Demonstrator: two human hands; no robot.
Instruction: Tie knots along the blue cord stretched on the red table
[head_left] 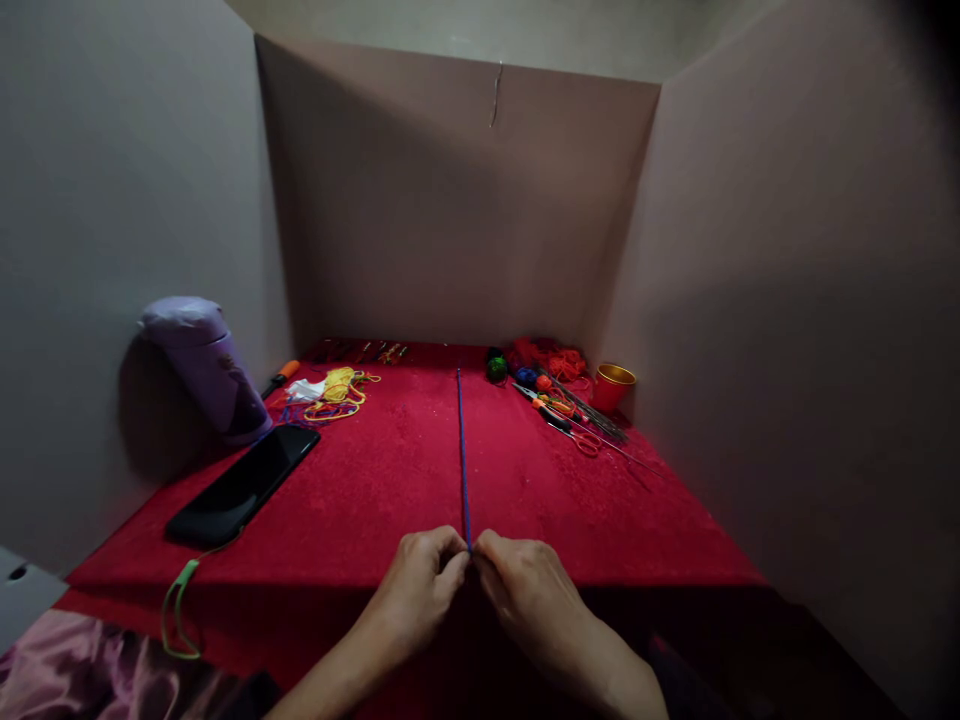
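A thin blue cord (pixel 463 450) runs straight from the far part of the red cloth-covered table (pixel 390 480) to its near edge. At the cord's near end, my left hand (pixel 421 580) is closed, thumb and forefinger pinched together. My right hand (pixel 529 585) pinches the same end from the other side, its fingers curled under. The fingertips of both hands almost meet there. The cord's tip, and any knot in it, is hidden between the fingers.
On the left are a leaning purple bottle (pixel 214 375), a black phone (pixel 244 485) with a green strap (pixel 178 610), and yellow yarn (pixel 337 392). Pliers (pixel 541 405), orange-handled scissors (pixel 585 440), red yarn (pixel 559 360) and a red cup (pixel 613 388) lie right. Grey panels (pixel 450 200) enclose the table.
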